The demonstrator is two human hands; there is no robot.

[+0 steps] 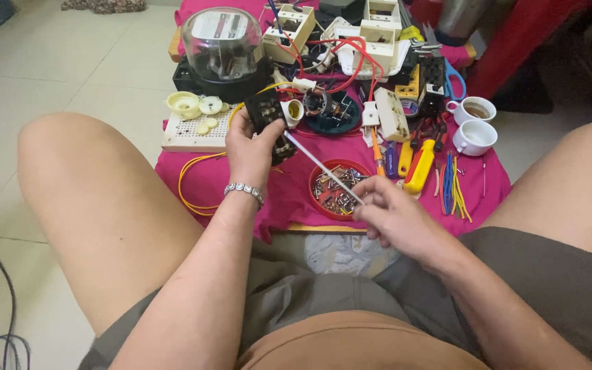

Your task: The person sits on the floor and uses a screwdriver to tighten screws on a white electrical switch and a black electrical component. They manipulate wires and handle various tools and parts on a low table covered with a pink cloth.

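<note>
Fingers of my left hand (248,147) are wrapped round a black electrical component (268,123), a blocky switch-like part, which I hold up over the pink cloth (289,192) with its face turned toward me. A beaded metal bracelet (244,190) sits on that wrist. My right hand (395,219) is closed in a pinch on the near end of a thin screwdriver (323,168), whose pale shaft slants up and to the left, its tip touching the lower right side of the black part, just beside my left thumb. Under the shaft, between my two hands, lies a round red dish (316,199) full of small screws. Left of my left hand a cream perforated board (186,133) carries a few round cream fittings, and a yellow wire (193,178) loops across the cloth below it. Beyond the black part stands a glass-domed electric meter (222,41). To the right lie yellow-handled tools (419,164) and two white cups (474,123).
</note>
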